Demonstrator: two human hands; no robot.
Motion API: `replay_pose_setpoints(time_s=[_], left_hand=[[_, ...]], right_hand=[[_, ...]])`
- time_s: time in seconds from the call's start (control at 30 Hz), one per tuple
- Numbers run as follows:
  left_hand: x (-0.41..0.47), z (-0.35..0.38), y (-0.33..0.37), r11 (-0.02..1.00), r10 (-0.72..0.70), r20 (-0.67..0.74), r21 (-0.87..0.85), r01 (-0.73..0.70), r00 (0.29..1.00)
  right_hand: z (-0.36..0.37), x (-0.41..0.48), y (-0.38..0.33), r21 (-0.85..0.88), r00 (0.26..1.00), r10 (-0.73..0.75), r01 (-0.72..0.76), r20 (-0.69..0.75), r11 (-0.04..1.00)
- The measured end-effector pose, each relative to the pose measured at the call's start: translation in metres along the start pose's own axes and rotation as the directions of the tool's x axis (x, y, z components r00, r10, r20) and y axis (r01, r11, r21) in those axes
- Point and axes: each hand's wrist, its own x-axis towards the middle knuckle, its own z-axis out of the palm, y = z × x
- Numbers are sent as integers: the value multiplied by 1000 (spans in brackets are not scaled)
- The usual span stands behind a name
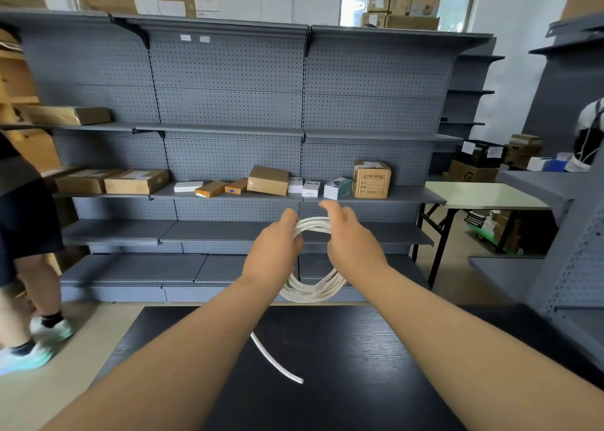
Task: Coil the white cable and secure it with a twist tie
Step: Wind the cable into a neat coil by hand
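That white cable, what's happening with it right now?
A person is holding the white cable up in the air as a bundle of loops, above a black table. The left hand grips one side of the coil and the right hand the other. A loose tail hangs down over the table, so coiling isn't quite finished. No twist tie is visible. Behind are grey shelves with cardboard boxes.

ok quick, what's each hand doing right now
Left hand: closed on the left side of the white cable coil.
Right hand: on the coil's right side; whether the fingers are closed cannot be told.
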Motion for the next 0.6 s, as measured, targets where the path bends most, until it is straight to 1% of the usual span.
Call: replay_pose_setpoints(time_s=[0.07, 0.17, 0.3, 0.43, 0.6], left_hand=[[4, -2, 2, 997, 42, 37, 70, -45, 998], [9, -10, 1, 994, 43, 76, 92, -50, 996], [9, -13, -2, 999, -4, 86, -37, 8, 996], [7, -9, -7, 978, -64, 71, -193, 76, 995], [2, -3, -10, 964, -68, 41, -254, 77, 997]], right_hand=[[1, 0, -1, -58, 999, -26, 27, 19, 998], [1, -1, -1, 0, 998, 8, -8, 64, 1000], [0, 0, 0, 101, 996, 50, -57, 70, 993], [-2, 1, 5, 194, 988, 134, -146, 74, 970], [-3, 1, 9, 319, 949, 301, -315, 95, 894]])
